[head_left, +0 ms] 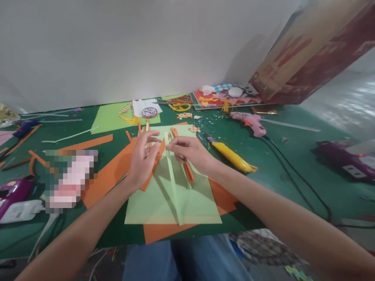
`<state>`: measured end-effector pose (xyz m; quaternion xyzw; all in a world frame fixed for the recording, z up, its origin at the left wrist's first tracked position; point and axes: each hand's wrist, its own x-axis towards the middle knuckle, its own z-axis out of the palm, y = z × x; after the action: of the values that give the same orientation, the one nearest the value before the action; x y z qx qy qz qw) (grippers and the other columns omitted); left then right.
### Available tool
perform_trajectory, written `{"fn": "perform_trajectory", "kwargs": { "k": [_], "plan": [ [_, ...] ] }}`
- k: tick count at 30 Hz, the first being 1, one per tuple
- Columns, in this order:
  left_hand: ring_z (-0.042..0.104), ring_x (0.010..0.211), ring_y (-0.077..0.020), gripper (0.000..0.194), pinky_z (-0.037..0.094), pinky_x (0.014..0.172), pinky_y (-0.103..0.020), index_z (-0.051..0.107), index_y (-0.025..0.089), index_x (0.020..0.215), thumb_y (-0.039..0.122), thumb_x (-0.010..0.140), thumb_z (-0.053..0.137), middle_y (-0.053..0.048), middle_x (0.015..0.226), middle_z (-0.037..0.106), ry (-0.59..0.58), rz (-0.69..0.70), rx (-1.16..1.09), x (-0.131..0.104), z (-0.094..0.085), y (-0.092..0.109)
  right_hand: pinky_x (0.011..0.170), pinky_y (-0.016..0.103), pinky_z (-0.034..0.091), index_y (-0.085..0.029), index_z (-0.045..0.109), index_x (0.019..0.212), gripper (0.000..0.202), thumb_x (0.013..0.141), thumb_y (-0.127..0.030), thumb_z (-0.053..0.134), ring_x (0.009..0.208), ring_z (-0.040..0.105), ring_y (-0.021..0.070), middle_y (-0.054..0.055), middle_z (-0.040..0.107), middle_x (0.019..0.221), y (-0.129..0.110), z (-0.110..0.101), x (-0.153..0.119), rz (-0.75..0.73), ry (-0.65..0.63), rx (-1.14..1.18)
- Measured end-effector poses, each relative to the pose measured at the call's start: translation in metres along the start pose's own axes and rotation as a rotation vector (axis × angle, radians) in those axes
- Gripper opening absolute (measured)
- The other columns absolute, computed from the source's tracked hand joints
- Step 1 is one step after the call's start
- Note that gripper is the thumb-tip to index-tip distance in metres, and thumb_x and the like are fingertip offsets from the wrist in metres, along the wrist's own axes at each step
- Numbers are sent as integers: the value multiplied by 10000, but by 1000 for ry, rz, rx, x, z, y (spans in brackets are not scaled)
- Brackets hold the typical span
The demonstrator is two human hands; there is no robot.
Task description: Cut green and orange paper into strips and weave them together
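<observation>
My right hand (190, 153) pinches with thumb and forefinger at the upper part of a pale green paper strip (172, 183), which slants down toward the near edge of the sheet. Facing it, my left hand (143, 156) has its fingers curved and apart, beside an orange paper strip (154, 168). Whether it touches that strip I cannot tell. Under my right hand lies a folded orange strip (188, 173). Both hands are above a light green paper sheet (146, 208), with orange paper (108, 171) beneath it.
A yellow utility knife (233, 156) and a pink glue gun (250, 123) with a black cord lie right. Yellow-handled scissors (180, 106) are at the back. A blurred-out pink object (72, 179) and purple power strip (17, 191) are left. A large box (307, 54) leans back right.
</observation>
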<state>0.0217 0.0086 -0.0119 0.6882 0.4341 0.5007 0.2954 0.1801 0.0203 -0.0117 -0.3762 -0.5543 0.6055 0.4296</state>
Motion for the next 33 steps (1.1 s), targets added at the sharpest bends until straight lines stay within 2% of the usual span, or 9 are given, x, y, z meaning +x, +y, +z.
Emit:
{"fn": "perform_trajectory", "kwargs": {
  "k": [3,6,10,14,22,27,33],
  "plan": [
    [583,791,-140,157,491,648,-234,582,212,930,327,885,484,-21,873,595,-21,-149,-47,1,0,2,415,223,252,-164,566,665,205,738,-344,631,397,352,56,-80,405,423,1,1,-1,-38,-14,-89],
    [550,695,-127,222,481,617,-224,584,196,783,368,883,485,-1,757,575,-37,-147,-46,2,1,3,409,217,253,-162,574,685,182,745,-326,626,395,364,54,-82,412,433,1,1,-2,-67,-34,-135],
    [538,685,-123,245,489,599,-218,590,189,745,355,890,481,-13,770,590,-52,-80,-52,2,1,3,402,214,249,-160,579,679,180,737,-319,640,390,350,50,-84,403,442,4,2,-1,-95,-41,-157],
    [547,674,-115,230,490,585,-209,602,186,752,324,891,481,-19,786,608,-43,-70,-56,2,1,3,398,212,245,-164,578,678,164,743,-305,629,391,342,51,-86,388,442,6,2,0,-100,-47,-181],
    [567,691,-114,106,467,568,-199,597,195,763,236,837,531,-1,769,599,-22,-38,35,2,-2,0,420,222,258,-166,566,665,151,765,-274,599,409,352,55,-78,403,457,2,1,-1,-132,-36,-303],
    [575,699,-113,99,467,604,-212,593,192,761,221,832,530,3,757,608,-45,26,117,1,-2,2,440,224,291,-166,560,709,194,786,-341,595,453,388,62,-56,457,529,-3,-1,-3,-200,41,-328],
    [564,641,-100,104,462,577,-207,597,189,739,228,823,549,9,726,627,-65,19,125,0,-1,2,435,220,328,-171,545,754,242,763,-396,632,447,414,63,-69,440,529,-3,-3,-3,-227,35,-249]
  ]
}}
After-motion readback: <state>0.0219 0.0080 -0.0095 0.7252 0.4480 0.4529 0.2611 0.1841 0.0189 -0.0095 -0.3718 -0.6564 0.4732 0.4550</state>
